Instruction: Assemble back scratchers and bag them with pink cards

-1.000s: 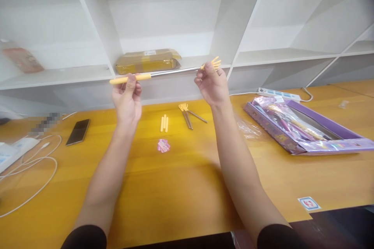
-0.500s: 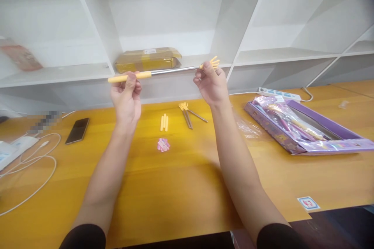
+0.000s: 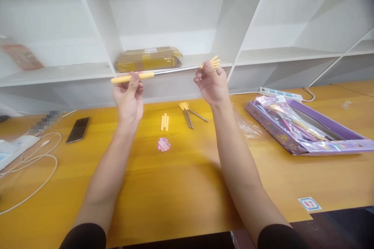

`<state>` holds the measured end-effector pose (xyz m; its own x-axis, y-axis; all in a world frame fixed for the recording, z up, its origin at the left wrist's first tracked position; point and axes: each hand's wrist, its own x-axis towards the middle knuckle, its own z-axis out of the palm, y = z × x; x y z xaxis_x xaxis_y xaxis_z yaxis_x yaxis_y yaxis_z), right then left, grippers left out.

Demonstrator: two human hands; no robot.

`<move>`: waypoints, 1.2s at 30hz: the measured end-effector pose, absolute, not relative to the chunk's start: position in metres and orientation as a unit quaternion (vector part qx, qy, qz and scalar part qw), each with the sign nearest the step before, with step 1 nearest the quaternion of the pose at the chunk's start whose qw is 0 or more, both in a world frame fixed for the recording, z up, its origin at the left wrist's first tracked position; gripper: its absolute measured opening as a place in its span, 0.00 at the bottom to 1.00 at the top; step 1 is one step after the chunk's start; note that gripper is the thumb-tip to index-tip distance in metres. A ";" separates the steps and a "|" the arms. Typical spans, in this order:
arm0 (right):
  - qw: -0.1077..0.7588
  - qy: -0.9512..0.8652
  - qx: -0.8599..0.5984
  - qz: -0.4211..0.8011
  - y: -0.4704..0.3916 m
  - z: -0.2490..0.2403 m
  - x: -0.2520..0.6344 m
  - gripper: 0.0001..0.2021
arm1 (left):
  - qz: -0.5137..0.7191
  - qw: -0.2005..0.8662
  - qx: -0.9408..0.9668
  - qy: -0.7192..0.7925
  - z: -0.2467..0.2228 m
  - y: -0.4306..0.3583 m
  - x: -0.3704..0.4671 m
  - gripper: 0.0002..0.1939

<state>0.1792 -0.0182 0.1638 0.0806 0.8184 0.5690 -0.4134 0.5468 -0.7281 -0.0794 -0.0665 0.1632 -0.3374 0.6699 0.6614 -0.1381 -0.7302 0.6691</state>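
Held up above the table is a back scratcher [image 3: 178, 69], its metal rod drawn out between a yellow handle and a yellow hand-shaped head. My left hand [image 3: 128, 99] is closed round the handle, thumb on top. My right hand [image 3: 214, 85] pinches the other end just below the claw-like head. On the table beneath lie several loose yellow handles [image 3: 164, 122] side by side. To their right, more scratcher heads on metal rods [image 3: 187, 114] rest fanned out. Small pink cards [image 3: 164, 144] lie nearer to me in a little pile.
A purple box [image 3: 295, 132] with plastic-wrapped items stands at the right, beside a clear wrapper [image 3: 249, 128]. A phone [image 3: 78, 130] and white cables [image 3: 55, 159] lie at the left. Behind are white shelves holding a taped carton [image 3: 149, 59]; a power strip [image 3: 280, 94] sits back right.
My left hand and the yellow handle have shifted slightly to the right, towards my right hand. My right hand has hardly moved and keeps its pinch near the head.
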 end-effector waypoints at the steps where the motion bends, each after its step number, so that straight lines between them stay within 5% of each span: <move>1: 0.710 -0.519 -0.197 0.433 -0.018 0.164 0.179 0.17 | 0.774 0.257 0.515 0.264 0.163 -0.066 -0.079 0.19; 14: 0.702 -0.531 -0.161 0.447 -0.013 0.158 0.176 0.20 | 0.813 0.343 0.416 0.220 0.168 -0.074 -0.064 0.21; 36: 0.680 -0.542 -0.176 0.461 -0.021 0.157 0.157 0.22 | 0.805 0.338 0.439 0.214 0.157 -0.069 -0.060 0.19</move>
